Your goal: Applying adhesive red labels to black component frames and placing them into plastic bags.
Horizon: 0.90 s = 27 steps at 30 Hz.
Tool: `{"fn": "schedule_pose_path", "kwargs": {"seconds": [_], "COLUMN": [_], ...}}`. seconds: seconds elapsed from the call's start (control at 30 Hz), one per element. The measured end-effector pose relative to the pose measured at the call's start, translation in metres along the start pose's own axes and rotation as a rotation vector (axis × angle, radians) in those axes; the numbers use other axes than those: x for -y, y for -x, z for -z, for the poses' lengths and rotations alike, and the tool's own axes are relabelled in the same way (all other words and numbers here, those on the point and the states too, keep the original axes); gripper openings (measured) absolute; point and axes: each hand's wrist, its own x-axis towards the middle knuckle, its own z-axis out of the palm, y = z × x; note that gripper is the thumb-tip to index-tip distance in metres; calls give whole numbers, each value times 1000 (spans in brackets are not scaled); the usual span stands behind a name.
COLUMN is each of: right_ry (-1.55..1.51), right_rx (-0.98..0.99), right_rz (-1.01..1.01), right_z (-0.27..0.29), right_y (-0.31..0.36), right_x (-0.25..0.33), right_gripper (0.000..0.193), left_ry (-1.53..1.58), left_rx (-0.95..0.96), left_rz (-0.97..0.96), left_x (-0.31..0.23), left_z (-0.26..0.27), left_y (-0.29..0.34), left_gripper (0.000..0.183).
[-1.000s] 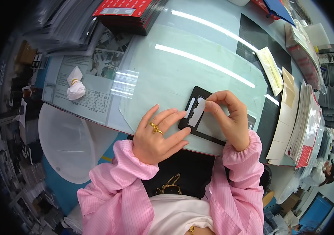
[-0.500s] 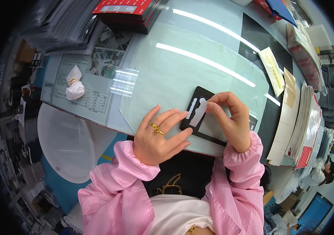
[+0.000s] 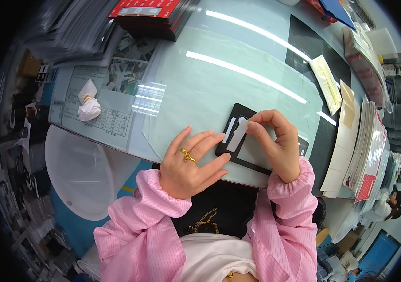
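A thin black panel (image 3: 249, 164) with window-like cutouts lies flat on the glassy table, close to its front edge. Between the thumb and forefinger of my right hand (image 3: 279, 143) is one end of a narrow whitish strip (image 3: 238, 136). The strip slants over the panel's left part, beside a slim white cutout (image 3: 229, 130). Whether it touches the panel I cannot tell. My left hand (image 3: 193, 162), wearing gold rings, has its fingers spread, with fingertips at the panel's left edge. It holds nothing. My right fingers and palm cover part of the panel's right side.
Red-topped black sheets (image 3: 155, 19) are stacked at the back left, beside clear plastic sleeves (image 3: 76, 28). A crumpled white tissue (image 3: 89, 105) lies at the left. To the right are a yellow-white packet (image 3: 326, 84) and paper stacks (image 3: 362, 145). A white tub (image 3: 80, 176) stands below the table's left edge.
The whitish strip has shifted very slightly and lies at a little different angle over the panel. Both hands have barely moved; the left stays at the panel's edge.
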Motion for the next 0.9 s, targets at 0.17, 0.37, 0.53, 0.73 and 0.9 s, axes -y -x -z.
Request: {"fn": "schedule_pose_path", "kwargs": {"seconds": [0.17,0.37,0.53,0.73,0.9], "right_ry": [8,19,17,38,283], "right_rx": [0,3,-2,-2,-51], "right_rz": [1,-3,0,7,242], "right_z": [0,0,0,2,-7], "right_y": [0,0,0,-1,-7], "right_x": [-1,0,-1,-1,4], "right_gripper": [6,6,6,6,9], "left_ry": [8,0,-23,-33,-35], "left_rx": [0,5,25,66,73], "left_rz": [1,-1,9,23,41], "left_x": [0,0,-1,-2,-1], "left_z": [0,-1,0,3,10], "left_y": [0,1,-1,-6,-5], "left_gripper": [33,33,36,36,39]}}
